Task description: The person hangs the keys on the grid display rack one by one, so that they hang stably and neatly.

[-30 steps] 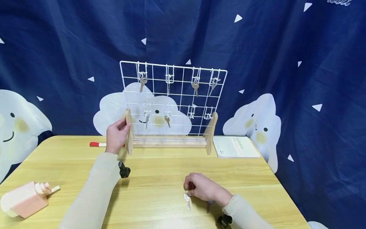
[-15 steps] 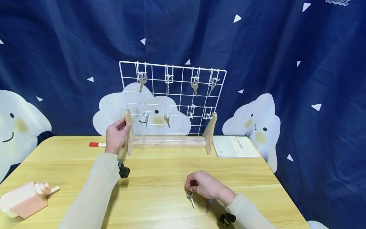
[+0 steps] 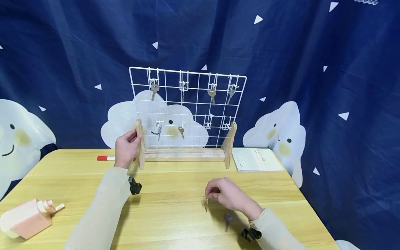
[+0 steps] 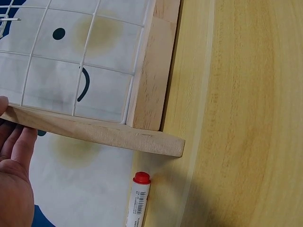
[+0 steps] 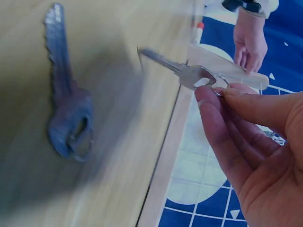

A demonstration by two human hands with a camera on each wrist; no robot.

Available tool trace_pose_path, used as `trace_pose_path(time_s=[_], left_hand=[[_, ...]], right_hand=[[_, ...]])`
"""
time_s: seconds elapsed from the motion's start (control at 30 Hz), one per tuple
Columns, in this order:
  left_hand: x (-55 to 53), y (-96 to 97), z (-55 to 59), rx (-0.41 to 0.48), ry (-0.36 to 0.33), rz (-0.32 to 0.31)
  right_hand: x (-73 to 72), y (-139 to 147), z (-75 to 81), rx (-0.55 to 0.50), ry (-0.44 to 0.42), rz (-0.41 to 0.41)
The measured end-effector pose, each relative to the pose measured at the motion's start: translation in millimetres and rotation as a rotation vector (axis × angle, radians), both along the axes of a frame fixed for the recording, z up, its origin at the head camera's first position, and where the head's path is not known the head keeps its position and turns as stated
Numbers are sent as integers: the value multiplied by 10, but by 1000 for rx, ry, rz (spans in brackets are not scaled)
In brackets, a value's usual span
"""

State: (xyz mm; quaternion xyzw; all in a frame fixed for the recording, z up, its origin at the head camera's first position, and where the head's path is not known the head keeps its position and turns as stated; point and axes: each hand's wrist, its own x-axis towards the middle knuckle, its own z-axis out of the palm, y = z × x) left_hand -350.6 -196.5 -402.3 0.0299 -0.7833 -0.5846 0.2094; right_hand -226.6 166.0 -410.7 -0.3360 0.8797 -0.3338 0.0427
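My left hand [image 3: 127, 147] grips the left wooden post [image 3: 140, 144] of a white wire grid rack [image 3: 197, 100], thumb on one side and fingers on the other. Keys hang from hooks across the rack's top row, and two more, one a brass-toned key [image 3: 181, 132], hang at the lower left. Two lower-right hooks [image 3: 226, 125] carry no key. Above the table, my right hand [image 3: 229, 194] pinches the ring of a key [image 5: 191, 76] between thumb and fingertips, and the key's blade points away. A second key [image 3: 227, 222] with a ring lies on the table below that hand.
On the wooden table [image 3: 168, 215], a pink pump bottle [image 3: 28, 218] lies on its side at the left. A red-capped marker [image 3: 104, 158] rests behind my left hand. Right of the rack lies a notepad [image 3: 257, 160]. A dark blue curtain [image 3: 193, 31] hangs behind.
My right hand has lifted the pinched key off the table and moved slightly up and away, uncovering the second key. The left hand stays on the post.
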Motion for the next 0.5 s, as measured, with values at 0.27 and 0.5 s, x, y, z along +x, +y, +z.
trace_pose_path(time_s=[0.27,0.5], left_hand=[[2,-2,-13,1,-10,6],[-29,1,-37,-5,36,17]], right_hand=[[-87,13,90,-62,28,-37],[-152,10,161,-84,40,-86]])
